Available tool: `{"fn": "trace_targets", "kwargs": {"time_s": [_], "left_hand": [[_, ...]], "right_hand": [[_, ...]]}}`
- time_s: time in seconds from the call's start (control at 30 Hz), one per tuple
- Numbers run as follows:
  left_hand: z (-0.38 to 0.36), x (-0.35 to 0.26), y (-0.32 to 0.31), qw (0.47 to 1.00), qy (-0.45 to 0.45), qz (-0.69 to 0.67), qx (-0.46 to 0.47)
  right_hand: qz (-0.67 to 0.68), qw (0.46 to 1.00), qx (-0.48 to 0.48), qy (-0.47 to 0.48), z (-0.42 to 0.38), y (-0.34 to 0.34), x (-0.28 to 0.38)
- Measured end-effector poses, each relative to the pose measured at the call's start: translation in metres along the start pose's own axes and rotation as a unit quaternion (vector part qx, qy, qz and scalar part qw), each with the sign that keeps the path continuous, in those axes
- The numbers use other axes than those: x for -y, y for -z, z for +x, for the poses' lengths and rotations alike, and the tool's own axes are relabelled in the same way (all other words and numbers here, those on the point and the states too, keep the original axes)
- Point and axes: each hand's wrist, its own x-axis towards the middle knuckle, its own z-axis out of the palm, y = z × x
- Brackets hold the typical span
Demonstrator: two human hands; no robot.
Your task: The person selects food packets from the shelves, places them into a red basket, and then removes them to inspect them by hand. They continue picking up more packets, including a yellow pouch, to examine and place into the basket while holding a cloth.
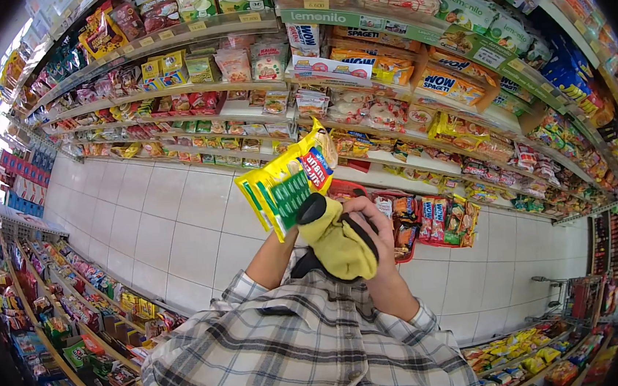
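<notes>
Yellow-and-green Super Bubur packets (289,176), more than one overlapping, stand up from my left hand (290,240). That hand is mostly hidden behind the packets and a cloth. My right hand (377,235) has its fingers bent around a yellow cloth with black parts (343,245), held in front of my chest. The cloth overlaps the lower edge of the packets. Beyond my right hand, a red basket (405,258) full of packaged noodles and snacks sits low by the shelf.
Long shelves (250,25) of packaged food curve across the front. More snack racks (47,311) stand at the left and behind me. Pale floor tiles (153,221) run between them. A shopping cart (579,298) stands at the right.
</notes>
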Motion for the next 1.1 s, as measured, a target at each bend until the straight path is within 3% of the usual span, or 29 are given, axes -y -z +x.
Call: {"fn": "trace_targets", "kwargs": {"time_s": [0.03, 0.13, 0.17, 0.23, 0.3, 0.37, 0.43, 0.57, 0.63, 0.73, 0.77, 0.83, 0.87, 0.9, 0.97, 1.03, 1.1], "left_hand": [[-0.001, 0.004, -0.002, 1.000, 0.005, 0.004, -0.002], [-0.003, 0.011, -0.005, 1.000, 0.011, 0.014, -0.010], [-0.003, 0.013, -0.006, 1.000, 0.013, 0.017, -0.012], [-0.005, 0.016, -0.008, 0.999, 0.015, 0.024, -0.017], [-0.005, 0.018, -0.010, 0.999, 0.014, 0.034, -0.020], [-0.005, 0.022, -0.008, 0.999, 0.014, 0.046, -0.022], [-0.006, 0.024, -0.007, 0.998, 0.012, 0.056, -0.023], [-0.006, 0.029, 0.008, 0.995, -0.006, 0.099, -0.006], [-0.007, 0.036, 0.030, 0.989, -0.032, 0.146, 0.010], [-0.003, 0.039, 0.071, 0.938, -0.097, 0.325, 0.065], [0.000, 0.036, 0.081, 0.909, -0.119, 0.391, 0.077], [-0.006, 0.003, 0.013, 0.980, -0.026, 0.196, -0.032], [-0.006, -0.005, -0.005, 0.992, 0.024, 0.092, -0.086], [-0.001, -0.004, -0.008, 0.990, 0.031, 0.101, -0.090], [0.006, 0.009, -0.007, 0.993, 0.076, -0.046, -0.078], [0.005, 0.017, -0.032, 0.983, 0.062, -0.167, -0.038], [0.000, 0.009, -0.052, 0.996, 0.039, 0.005, -0.075]], "right_hand": [[0.020, 1.000, 0.001, -0.008, 0.003, -0.001, 0.000], [-0.044, 0.965, -0.179, 0.187, 0.010, -0.022, 0.027], [0.011, 0.959, -0.157, 0.236, 0.012, -0.021, 0.032], [-0.018, 0.947, -0.141, 0.290, 0.019, -0.020, 0.039], [-0.293, 0.878, -0.057, 0.375, 0.026, -0.034, 0.042], [-0.408, 0.831, 0.100, 0.366, 0.034, -0.055, 0.024], [-0.517, 0.727, 0.081, 0.445, 0.046, -0.070, 0.007], [-0.434, 0.826, 0.027, 0.358, 0.053, -0.059, 0.000], [-0.466, 0.800, 0.030, 0.378, 0.056, -0.046, -0.009], [-0.474, 0.784, 0.065, 0.396, 0.046, -0.031, -0.009], [-0.433, 0.849, 0.054, 0.298, 0.036, -0.024, -0.008], [-0.372, 0.873, -0.008, 0.314, 0.034, -0.018, 0.003], [-0.352, 0.859, -0.053, 0.368, 0.036, -0.024, 0.013], [-0.348, 0.858, -0.061, 0.373, 0.035, -0.026, 0.023], [-0.381, 0.819, -0.043, 0.426, 0.045, -0.040, 0.031], [-0.505, 0.742, 0.003, 0.441, 0.063, -0.046, 0.022], [-0.461, 0.801, -0.035, 0.381, 0.073, -0.047, 0.006]]}}
